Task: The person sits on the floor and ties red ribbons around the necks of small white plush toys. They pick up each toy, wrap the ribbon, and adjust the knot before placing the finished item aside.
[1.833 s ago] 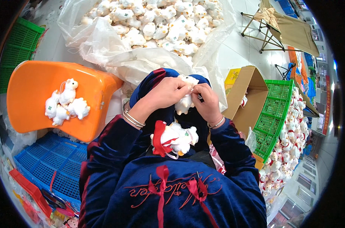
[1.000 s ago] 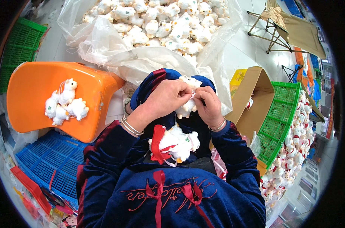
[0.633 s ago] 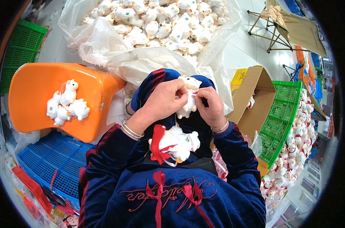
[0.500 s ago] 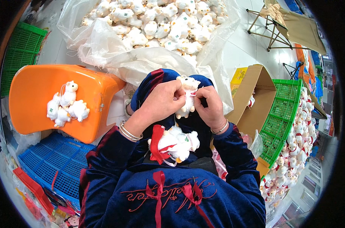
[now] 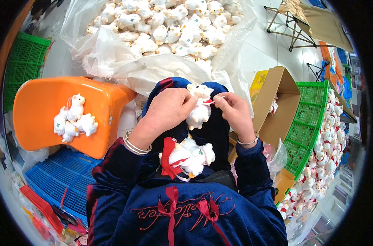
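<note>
Between my knees a small white plush animal [image 5: 199, 111] stands upright, facing away from my lap. My left hand [image 5: 169, 107] is closed at its neck, thumb and forefinger pinched against the fur; whether they also grip ribbon is hidden. My right hand [image 5: 237, 112] pinches the end of a short red ribbon [image 5: 208, 101], held out from the neck to the right. Nearer on my lap lie white plush animals [image 5: 196, 158] beside a bundle of red ribbon [image 5: 168, 158].
An orange stool [image 5: 34, 110] at left carries several white plush toys [image 5: 75, 117]. Ahead, a clear plastic bag [image 5: 108, 55] holds a heap of them. At right stand a cardboard box [image 5: 276, 102] and a green crate [image 5: 303, 127], beside many red-ribboned toys [image 5: 318, 164]. A blue crate [image 5: 63, 180] sits lower left.
My right hand has drawn a little to the right, away from the plush animal, pulling the red ribbon's end outward. My left hand stays at the neck.
</note>
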`<state>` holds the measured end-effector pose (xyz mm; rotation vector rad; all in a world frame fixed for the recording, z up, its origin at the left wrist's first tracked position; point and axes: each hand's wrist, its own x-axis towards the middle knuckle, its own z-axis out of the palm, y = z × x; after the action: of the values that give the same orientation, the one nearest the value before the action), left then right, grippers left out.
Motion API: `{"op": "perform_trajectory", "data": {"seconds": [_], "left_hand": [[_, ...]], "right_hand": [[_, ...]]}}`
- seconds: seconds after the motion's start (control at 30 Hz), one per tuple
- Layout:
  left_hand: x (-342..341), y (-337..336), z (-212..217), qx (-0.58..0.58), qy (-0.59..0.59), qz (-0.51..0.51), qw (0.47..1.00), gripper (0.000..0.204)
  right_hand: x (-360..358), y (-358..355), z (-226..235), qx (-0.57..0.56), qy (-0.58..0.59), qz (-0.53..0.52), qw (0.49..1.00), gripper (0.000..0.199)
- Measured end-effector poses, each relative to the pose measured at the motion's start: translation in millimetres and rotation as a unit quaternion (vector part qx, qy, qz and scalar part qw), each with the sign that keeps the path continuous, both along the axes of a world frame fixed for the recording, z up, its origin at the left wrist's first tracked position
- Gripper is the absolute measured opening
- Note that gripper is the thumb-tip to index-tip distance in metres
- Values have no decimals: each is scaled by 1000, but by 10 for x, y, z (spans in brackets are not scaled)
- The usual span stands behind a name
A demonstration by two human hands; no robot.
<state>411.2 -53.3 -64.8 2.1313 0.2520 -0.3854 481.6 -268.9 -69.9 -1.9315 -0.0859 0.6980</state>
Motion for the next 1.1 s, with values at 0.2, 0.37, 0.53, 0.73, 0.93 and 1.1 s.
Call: {"op": "perform_trajectory", "data": {"seconds": [0.2, 0.37, 0.53, 0.73, 0.93, 1.1], "left_hand": [[19, -63, -48, -58, -30, 18, 998, 18], [9, -91, -96, -40, -84, 10, 996, 14], [-41, -146, -125, -58, -130, 40, 989, 14], [-74, -148, -137, -114, -70, 79, 988, 13], [-70, -148, -131, -105, -67, 69, 990, 16], [-71, -145, -139, -134, -53, 78, 986, 15]], "right_hand": [[-4, -38, -31, 107, 85, -34, 990, 13], [-203, -27, 27, 39, -206, 82, 974, 9], [-359, -98, 36, 17, -276, 242, 930, 16], [-372, -78, 75, 93, -238, 234, 938, 5], [-310, 60, 110, -3, -29, 10, 1000, 11], [-289, 79, -78, -9, -75, 45, 996, 13]]}}
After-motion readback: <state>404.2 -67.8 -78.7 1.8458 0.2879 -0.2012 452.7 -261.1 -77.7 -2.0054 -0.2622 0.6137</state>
